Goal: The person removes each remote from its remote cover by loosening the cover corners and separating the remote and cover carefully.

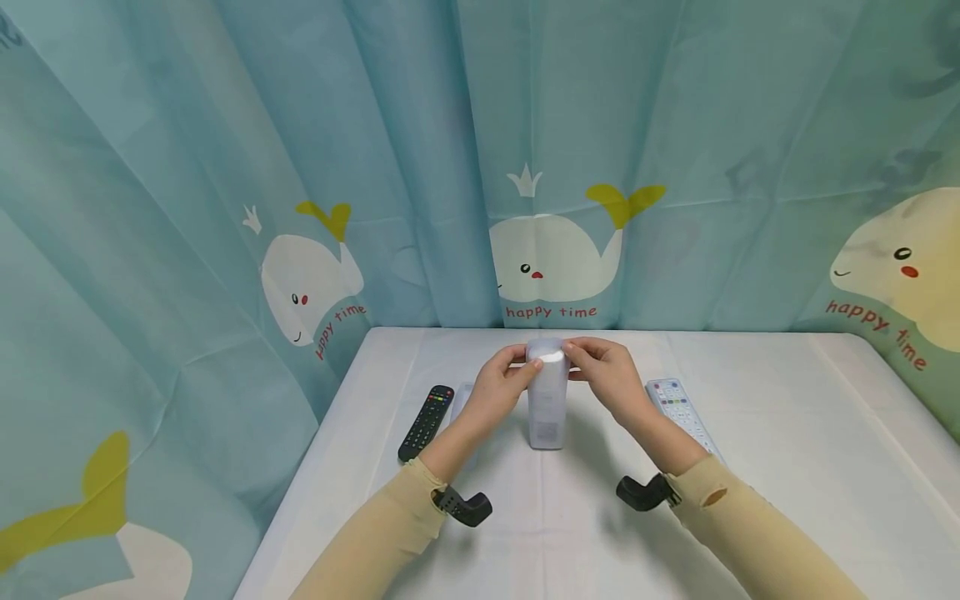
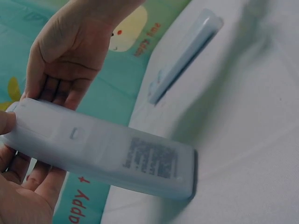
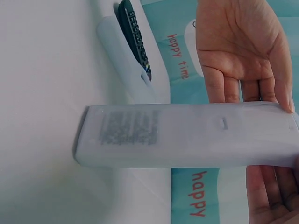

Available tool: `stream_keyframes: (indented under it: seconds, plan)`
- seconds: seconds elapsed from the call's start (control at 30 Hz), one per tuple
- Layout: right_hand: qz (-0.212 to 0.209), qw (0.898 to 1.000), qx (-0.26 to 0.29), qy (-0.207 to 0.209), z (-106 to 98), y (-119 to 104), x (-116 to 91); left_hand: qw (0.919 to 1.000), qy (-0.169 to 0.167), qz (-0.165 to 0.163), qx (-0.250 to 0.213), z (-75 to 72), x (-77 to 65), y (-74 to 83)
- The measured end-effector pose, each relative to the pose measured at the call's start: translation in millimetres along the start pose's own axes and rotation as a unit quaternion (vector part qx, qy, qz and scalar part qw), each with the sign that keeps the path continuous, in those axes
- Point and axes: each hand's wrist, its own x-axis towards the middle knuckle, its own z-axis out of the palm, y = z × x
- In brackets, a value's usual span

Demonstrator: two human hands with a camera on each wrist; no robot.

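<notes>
Between both hands stands a pale remote control in a translucent cover, upright with its back toward me. A blurred printed label shows through the cover low on that back, clearest on the remote in the right wrist view. My left hand pinches its upper left side, thumb on the near face and fingers behind. At the top right corner my right hand pinches the cover's edge, its other fingers behind. The lower end comes close to the white table. The front of this remote is hidden.
Left of the hands lies a black remote, with a pale long object beside it, partly behind my left forearm. A white remote lies to the right, partly covered by my right forearm. A whale-print curtain hangs behind the table.
</notes>
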Motion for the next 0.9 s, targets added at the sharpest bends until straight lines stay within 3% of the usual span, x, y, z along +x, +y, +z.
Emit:
stream_keyframes:
  seconds: [0.4, 0.57, 0.9]
  plan:
    - [0.078, 0.997, 0.017, 0.005, 4, 7, 8, 0.9998, -0.002, -0.005, 0.017, -0.7, -2.3, 1.3]
    - [0.077, 0.996, 0.039, 0.004, 6, 13, 13, 0.9998, -0.001, -0.005, 0.018, -0.9, -1.1, 1.5]
    - [0.064, 0.998, 0.003, -0.019, 4, 20, 9, 0.9999, -0.001, -0.007, 0.011, -1.4, -2.9, 0.9]
